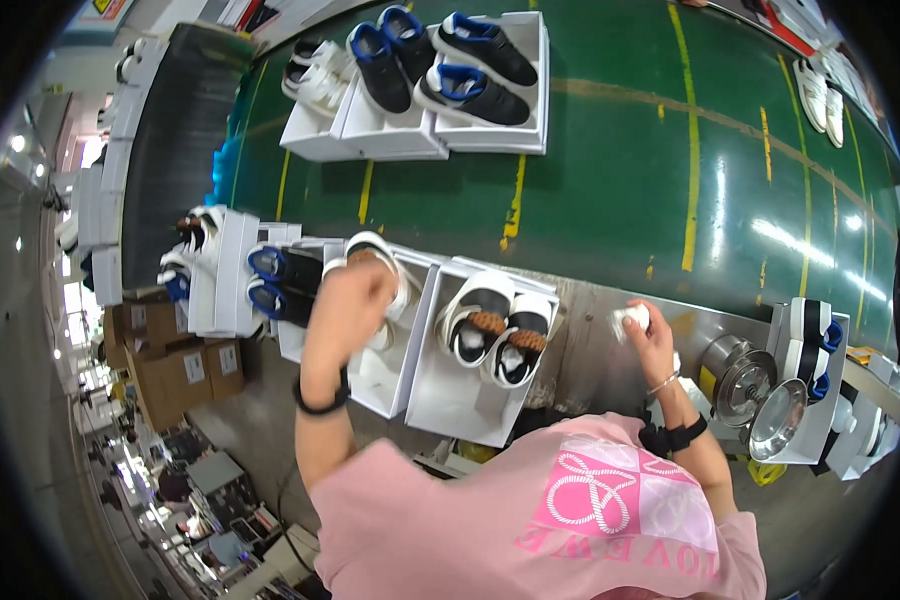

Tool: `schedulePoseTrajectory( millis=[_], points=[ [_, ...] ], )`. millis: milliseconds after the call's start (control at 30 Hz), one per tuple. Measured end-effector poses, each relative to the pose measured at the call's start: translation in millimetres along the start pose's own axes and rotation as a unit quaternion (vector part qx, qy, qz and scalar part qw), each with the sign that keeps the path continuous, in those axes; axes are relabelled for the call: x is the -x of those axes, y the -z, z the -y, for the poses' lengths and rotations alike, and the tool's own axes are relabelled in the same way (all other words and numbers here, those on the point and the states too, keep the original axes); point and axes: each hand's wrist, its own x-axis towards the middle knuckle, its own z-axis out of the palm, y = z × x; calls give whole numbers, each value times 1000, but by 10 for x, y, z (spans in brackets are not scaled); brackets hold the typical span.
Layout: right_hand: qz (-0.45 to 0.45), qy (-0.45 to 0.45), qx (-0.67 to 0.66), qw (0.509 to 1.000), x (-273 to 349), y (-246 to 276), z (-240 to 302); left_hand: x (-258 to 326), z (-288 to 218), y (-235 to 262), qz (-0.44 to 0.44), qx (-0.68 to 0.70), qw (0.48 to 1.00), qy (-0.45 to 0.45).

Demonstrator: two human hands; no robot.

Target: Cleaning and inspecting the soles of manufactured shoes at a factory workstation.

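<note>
Two hands work: left hand point(355, 300), fingers gripping a white-soled shoe point(375, 250) at twelve o'clock; right hand point(650, 335) clenches crumpled white paper point(630, 320).

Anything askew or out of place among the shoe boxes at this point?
Nothing looks damaged or spilled. The left hand holds one white shoe lifted over its open box, and the right hand holds a small white wad.

1. We wear a pink short-sleeved shirt point(490, 530) with a brighter pink square panel bearing a white looping line design.
2. Our left wrist carries a black band point(320, 403).
3. Our right wrist carries a thin silver bracelet point(662, 382) and a black strap point(682, 434).
</note>
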Motion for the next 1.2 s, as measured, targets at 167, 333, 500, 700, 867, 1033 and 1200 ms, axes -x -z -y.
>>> schedulePoseTrajectory(
  millis=[167,333,500,700,867,1033,1200],
  points=[
    [114,-69,-217,967,-448,-510,128,1819,820,-1134,118,402,846,329],
    [132,-141,-255,948,-827,-1155,128,2278,1098,-2127,-191,585,698,366],
    [116,-123,-222,960,-841,-1258,-142,2255,791,-2438,-140,562,711,399],
    [110,-115,-229,960,-776,-1400,-141,2038,972,-3172,-138,779,551,267],
    [73,-87,-225,968,-633,-1148,-136,2056,854,-3290,-168,701,648,245],
    [40,-28,-221,974,-552,-711,126,1836,471,-3078,-161,617,750,176],
    [-68,25,-215,974,-892,-293,571,1128,69,-2713,-157,642,748,64]
  ],
)
